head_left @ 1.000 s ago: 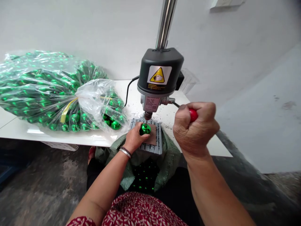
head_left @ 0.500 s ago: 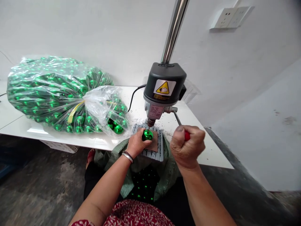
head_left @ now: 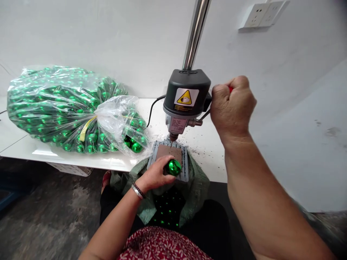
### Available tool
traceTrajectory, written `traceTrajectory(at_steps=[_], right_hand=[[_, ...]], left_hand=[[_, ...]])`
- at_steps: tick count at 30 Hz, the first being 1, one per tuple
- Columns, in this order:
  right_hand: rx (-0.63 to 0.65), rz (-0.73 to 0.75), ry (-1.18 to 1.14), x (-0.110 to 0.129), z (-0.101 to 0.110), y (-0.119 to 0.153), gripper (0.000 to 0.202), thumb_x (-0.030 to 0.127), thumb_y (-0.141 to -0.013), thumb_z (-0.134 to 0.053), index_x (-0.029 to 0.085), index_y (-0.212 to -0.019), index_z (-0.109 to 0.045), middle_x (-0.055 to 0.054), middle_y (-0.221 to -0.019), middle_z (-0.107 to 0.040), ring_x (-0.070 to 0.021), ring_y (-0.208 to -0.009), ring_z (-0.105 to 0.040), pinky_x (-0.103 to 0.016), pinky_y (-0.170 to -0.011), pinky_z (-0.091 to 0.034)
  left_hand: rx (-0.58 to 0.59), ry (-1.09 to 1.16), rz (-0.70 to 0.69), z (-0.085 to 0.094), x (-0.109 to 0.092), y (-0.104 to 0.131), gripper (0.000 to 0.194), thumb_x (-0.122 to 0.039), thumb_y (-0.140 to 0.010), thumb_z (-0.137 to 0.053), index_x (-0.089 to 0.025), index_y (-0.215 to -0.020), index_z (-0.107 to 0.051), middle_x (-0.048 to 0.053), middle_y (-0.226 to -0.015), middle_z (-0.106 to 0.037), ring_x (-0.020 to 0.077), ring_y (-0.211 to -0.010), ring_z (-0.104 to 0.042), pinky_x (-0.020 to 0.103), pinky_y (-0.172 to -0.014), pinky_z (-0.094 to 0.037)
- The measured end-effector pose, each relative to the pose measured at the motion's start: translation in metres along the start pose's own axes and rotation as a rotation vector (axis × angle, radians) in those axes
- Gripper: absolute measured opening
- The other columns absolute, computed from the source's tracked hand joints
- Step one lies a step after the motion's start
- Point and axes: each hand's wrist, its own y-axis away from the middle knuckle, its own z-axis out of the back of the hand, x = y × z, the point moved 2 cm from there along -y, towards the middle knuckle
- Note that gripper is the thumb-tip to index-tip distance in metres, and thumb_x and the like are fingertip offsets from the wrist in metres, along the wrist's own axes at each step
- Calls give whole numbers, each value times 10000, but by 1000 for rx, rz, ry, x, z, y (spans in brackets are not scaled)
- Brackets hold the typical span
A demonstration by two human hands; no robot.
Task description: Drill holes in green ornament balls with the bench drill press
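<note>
A shiny green ball (head_left: pixel 174 167) is pinched between the thumb and fingers of my left hand (head_left: pixel 157 174), over the near part of the drill press base (head_left: pixel 185 167). Under the drill bit (head_left: pixel 171 143) lies a brown board (head_left: pixel 167 150), and the ball is apart from the bit. My right hand (head_left: pixel 232 108) is wrapped in a fist around the red-knobbed feed lever (head_left: pixel 206 115), raised beside the black motor housing (head_left: pixel 187 90) of the drill press. Most of the red knob is hidden by my fingers.
A large clear plastic bag (head_left: pixel 62 108) of green balls lies on the white table (head_left: pixel 119 164) at left. Below the base, an open green woven sack (head_left: pixel 196 191) holds more balls. Dark shavings surround the base. A power cord (head_left: pixel 150 112) runs behind, and a wall socket (head_left: pixel 263 15) is above right.
My right hand has swung the lever upward, and the drill bit is clear of the ball. My left hand has drawn the ball toward me, off the spot beneath the bit.
</note>
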Motion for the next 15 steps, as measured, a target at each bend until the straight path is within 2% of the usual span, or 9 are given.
traceTrajectory(at_steps=[2, 4, 6, 8, 9, 10, 11, 13, 15], right_hand=[[2, -12, -6, -1, -1, 3, 136, 195, -884, -498, 180, -775, -418, 46, -661, -417, -66, -626, -277, -251, -724, -283], [-13, -13, -24, -1, -2, 5, 134, 184, -879, -507, 177, -776, -422, 50, -666, -419, -61, -629, -287, -252, -729, -281], [-27, -8, -44, 0, -3, 5, 130, 173, -868, -517, 175, -775, -425, 54, -665, -420, -57, -629, -293, -253, -727, -278], [-32, -10, -61, 0, -3, 5, 132, 167, -859, -526, 173, -773, -426, 55, -666, -423, -56, -629, -300, -251, -724, -278], [-34, -10, -68, 0, -3, 5, 134, 168, -859, -528, 173, -772, -426, 54, -670, -426, -56, -631, -305, -249, -723, -279], [-33, -13, -74, 0, -3, 4, 138, 167, -860, -528, 172, -770, -424, 53, -672, -428, -56, -633, -312, -248, -722, -280], [-30, -14, -81, 0, -3, 4, 141, 166, -862, -527, 172, -770, -421, 53, -674, -428, -56, -635, -319, -247, -721, -282], [-25, -13, -91, -1, -2, 5, 145, 165, -869, -525, 172, -772, -417, 55, -674, -424, -55, -640, -328, -247, -722, -283], [-18, -12, -97, -1, -1, 6, 142, 168, -874, -524, 171, -780, -417, 58, -674, -417, -54, -644, -331, -245, -720, -282]], left_hand=[[98, -16, -16, 7, -2, 13, 720, -165, -672, -732, -209, -1369, -552, 103, -1401, -578, 171, -919, -652, 326, -919, -530], [34, -30, 38, 20, 1, 21, 542, -218, -751, -688, -212, -1289, -627, 83, -1296, -652, 150, -824, -650, 314, -853, -549], [-209, -92, 116, 40, 9, 22, 300, -249, -850, -587, -205, -1123, -705, 63, -1110, -721, 171, -883, -663, 320, -884, -542], [-494, -248, 230, 62, 20, 17, 265, -204, -893, -496, -188, -1041, -716, 83, -1051, -727, 207, -1015, -659, 343, -967, -514], [-585, -356, 297, 72, 26, 12, 287, -169, -889, -474, -172, -1055, -708, 109, -1083, -718, 225, -1071, -648, 358, -999, -497], [-601, -461, 360, 80, 32, 6, 317, -144, -879, -465, -154, -1097, -695, 140, -1140, -701, 245, -1119, -636, 369, -1017, -485], [-562, -549, 412, 86, 37, -1, 345, -140, -870, -473, -140, -1149, -676, 168, -1195, -679, 267, -1148, -629, 382, -1018, -482], [-398, -653, 500, 92, 47, -15, 411, -174, -851, -524, -129, -1245, -628, 211, -1264, -646, 313, -1155, -634, 413, -988, -489], [-283, -630, 561, 93, 56, -22, 482, -220, -816, -594, -132, -1290, -599, 230, -1240, -660, 347, -1117, -653, 442, -950, -495]])
